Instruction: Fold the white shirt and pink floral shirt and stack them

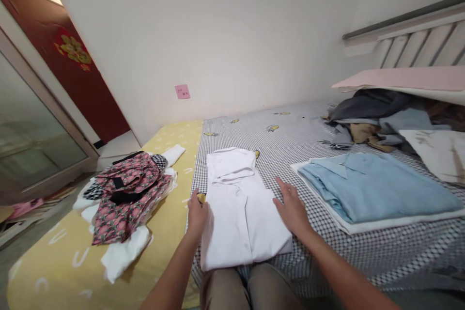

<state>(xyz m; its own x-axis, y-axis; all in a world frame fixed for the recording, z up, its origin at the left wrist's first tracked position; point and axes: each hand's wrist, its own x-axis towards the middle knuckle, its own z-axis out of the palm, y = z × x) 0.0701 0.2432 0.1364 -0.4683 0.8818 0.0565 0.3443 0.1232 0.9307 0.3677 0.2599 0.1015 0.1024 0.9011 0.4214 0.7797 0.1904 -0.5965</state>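
At the near middle of the checked bedding [232,138], the white shirt [232,213] lay part-folded, upper end unfinished; left hand [198,215] and right hand [293,208] were spread along its sides, pinching nothing, while a folded blue shirt [378,186] sat right

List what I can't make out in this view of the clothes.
Head view: writing on the pink note, too small.
Head view: the full shapes of the white clothes, covered by the flowered garment.
Head view: the end of the pink sheet, cut off by the right edge.
Head view: the back of the white shirt, hidden by its front.
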